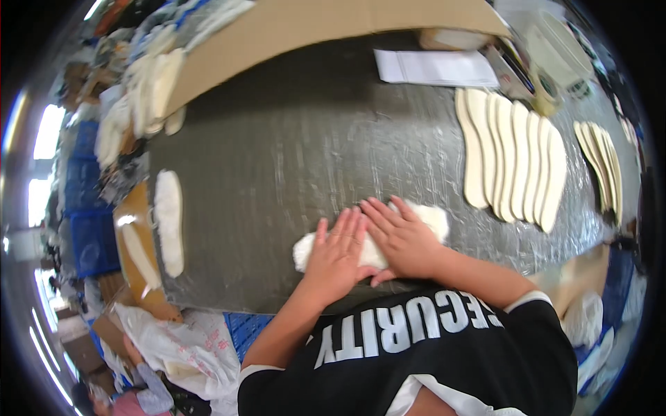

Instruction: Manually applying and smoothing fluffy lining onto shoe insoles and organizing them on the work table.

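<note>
A fluffy white insole (437, 222) lies crosswise near the front edge of the dark, plastic-covered table (277, 159). My left hand (337, 253) rests flat on its left half, fingers stretched out and pointing away from me. On the right half lies my right hand (406, 239), its fingers extended up and to the left, so the fingertips of both hands nearly meet. Neither hand grips anything. Most of the insole's middle is hidden under my hands; its two ends show on either side.
Overlapping cream insoles (513, 159) lie in a row at the right, with a narrower stack (600, 166) beyond. One fleecy insole (168, 222) lies at the left edge. Cardboard (312, 21), white papers (433, 68) and a plastic tub (558, 48) line the back. Another person (142, 392) is at lower left.
</note>
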`<state>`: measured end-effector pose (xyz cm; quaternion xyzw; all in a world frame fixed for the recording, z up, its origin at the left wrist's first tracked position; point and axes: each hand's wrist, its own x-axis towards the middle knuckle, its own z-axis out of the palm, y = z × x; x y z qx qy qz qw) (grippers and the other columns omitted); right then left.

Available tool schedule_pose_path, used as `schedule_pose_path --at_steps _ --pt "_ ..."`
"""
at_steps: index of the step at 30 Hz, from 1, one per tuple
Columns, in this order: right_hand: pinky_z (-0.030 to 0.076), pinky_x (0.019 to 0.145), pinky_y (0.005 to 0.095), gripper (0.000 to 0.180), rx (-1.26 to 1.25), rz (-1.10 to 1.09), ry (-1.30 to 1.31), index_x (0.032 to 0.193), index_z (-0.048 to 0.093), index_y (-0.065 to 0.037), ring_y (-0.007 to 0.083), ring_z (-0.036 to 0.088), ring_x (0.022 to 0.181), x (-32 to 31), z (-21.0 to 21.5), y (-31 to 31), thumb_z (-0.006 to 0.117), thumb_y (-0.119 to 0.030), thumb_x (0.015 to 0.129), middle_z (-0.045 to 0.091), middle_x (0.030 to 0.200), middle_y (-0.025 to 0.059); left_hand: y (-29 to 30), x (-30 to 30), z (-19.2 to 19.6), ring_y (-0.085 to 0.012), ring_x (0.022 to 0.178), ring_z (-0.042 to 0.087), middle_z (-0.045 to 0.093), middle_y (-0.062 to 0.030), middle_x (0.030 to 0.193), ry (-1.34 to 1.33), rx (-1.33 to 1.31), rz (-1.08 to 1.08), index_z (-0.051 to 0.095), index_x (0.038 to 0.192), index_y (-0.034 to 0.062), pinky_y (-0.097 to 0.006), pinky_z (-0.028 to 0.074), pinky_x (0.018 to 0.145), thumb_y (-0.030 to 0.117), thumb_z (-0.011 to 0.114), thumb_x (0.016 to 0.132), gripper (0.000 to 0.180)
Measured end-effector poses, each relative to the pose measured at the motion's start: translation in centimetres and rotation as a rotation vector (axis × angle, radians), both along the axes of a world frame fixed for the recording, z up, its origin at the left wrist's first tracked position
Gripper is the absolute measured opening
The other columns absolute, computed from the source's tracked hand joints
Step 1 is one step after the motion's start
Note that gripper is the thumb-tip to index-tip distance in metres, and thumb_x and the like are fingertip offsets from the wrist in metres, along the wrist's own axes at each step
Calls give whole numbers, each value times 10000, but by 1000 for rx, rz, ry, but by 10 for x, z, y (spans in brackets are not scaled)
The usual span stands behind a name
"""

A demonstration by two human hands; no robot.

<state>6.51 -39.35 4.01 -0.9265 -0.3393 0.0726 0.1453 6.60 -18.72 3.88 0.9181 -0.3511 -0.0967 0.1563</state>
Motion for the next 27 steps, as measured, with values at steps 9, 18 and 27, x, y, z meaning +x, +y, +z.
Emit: schedule_pose_path --at_steps 9,18,27 --pt "178 1125 533 996 122 -417 -40 1356 410 27 391 226 1404 -37 -13 -80 656 -638 657 288 1487 242 25 -27 22 -359 1017 502 527 -172 1112 -68 -124 178 472 1256 -20 -459 396 898 309 801 594 809" --pt "415 969 465 473 318 -576 -317 1109 584 -51 363 495 1169 -38 16 -117 778 -127 685 547 1231 162 246 36 54 -424 1214 411 461 -244 1320 -633 312 681 457 1296 -24 -504 320 1039 229 776 709 714" --pt "372 999 466 643 -206 -1001 -138 1119 571 -69 343 459 1202 -55 41 -212 844 -188 550 503 1276 151 26 51 32 -355 1171 483 554 -168 1225 -310 -116 86 594 1079 23 -452 369 1002 87 692 727 371"
